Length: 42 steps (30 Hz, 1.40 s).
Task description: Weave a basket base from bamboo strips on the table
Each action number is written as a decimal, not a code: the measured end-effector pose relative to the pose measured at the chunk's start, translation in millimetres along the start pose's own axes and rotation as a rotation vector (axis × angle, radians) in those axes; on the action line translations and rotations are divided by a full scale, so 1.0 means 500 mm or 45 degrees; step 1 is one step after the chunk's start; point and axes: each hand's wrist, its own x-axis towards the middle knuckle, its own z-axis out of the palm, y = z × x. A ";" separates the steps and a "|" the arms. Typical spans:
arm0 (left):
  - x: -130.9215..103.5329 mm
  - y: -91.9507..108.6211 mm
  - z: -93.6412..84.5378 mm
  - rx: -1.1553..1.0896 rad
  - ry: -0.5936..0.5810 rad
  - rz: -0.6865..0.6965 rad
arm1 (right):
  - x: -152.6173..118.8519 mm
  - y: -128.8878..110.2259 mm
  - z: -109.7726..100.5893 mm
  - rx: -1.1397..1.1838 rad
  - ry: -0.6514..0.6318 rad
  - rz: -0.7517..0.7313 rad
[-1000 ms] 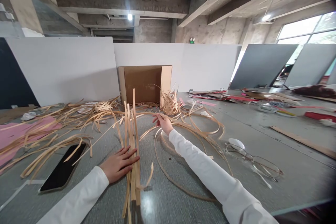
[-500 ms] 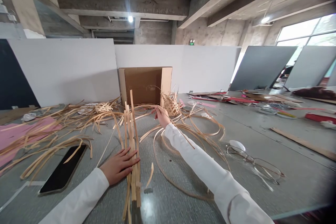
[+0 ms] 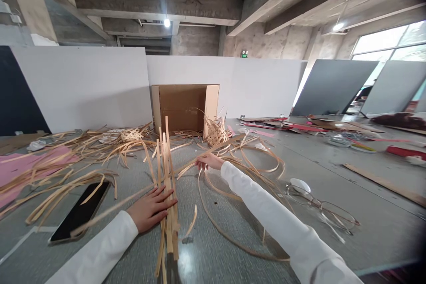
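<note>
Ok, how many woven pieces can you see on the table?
2. One woven piece lies among loose strips, left of the cardboard box; the other woven piece sits by the box's right flap. Others could be hidden under the strips.

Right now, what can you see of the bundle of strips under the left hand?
The bundle of strips is several narrow, flat, tan lengths resembling bamboo or wood. It points away from the person on the grey table, its uneven far ends slightly fanned. The left hand rests across it, fingers spread. A blurred strip seems to cross nearby; over or under is unclear.
</note>
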 end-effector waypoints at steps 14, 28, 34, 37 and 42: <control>-0.004 0.001 0.006 -0.016 0.092 -0.018 | 0.004 -0.006 0.065 -0.104 -0.426 0.256; -0.002 -0.003 0.013 -0.022 0.090 -0.020 | -0.102 -0.133 0.055 -0.323 -0.373 0.078; 0.000 -0.013 0.014 -0.013 0.118 0.008 | -0.126 -0.097 0.219 -0.803 0.040 -0.461; 0.000 -0.019 0.014 -0.039 0.187 0.032 | -0.119 -0.058 0.256 -0.728 -0.127 -0.496; -0.003 -0.019 0.013 -0.128 0.212 -0.049 | -0.114 -0.045 0.247 -0.686 -0.215 -0.443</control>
